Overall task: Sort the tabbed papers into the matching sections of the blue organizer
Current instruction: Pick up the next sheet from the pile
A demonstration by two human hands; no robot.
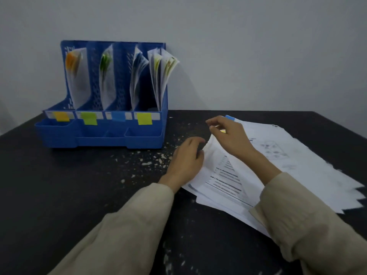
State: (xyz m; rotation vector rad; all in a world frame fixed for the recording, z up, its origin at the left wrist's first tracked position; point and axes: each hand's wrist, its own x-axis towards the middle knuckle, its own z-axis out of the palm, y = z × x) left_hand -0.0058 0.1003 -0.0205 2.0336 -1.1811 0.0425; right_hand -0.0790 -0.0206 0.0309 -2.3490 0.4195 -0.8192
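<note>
At 3 o'clock on table, right hand pinches floppy top sheet by its corner; left hand rests curled against stack. Light, slippery; lift near tab.

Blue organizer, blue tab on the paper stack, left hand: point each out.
blue organizer (pixel 99 135), head view, front tray wall.
blue tab (pixel 230 117), head view, tab's face.
left hand (pixel 186 157), head view, back of hand.
</note>
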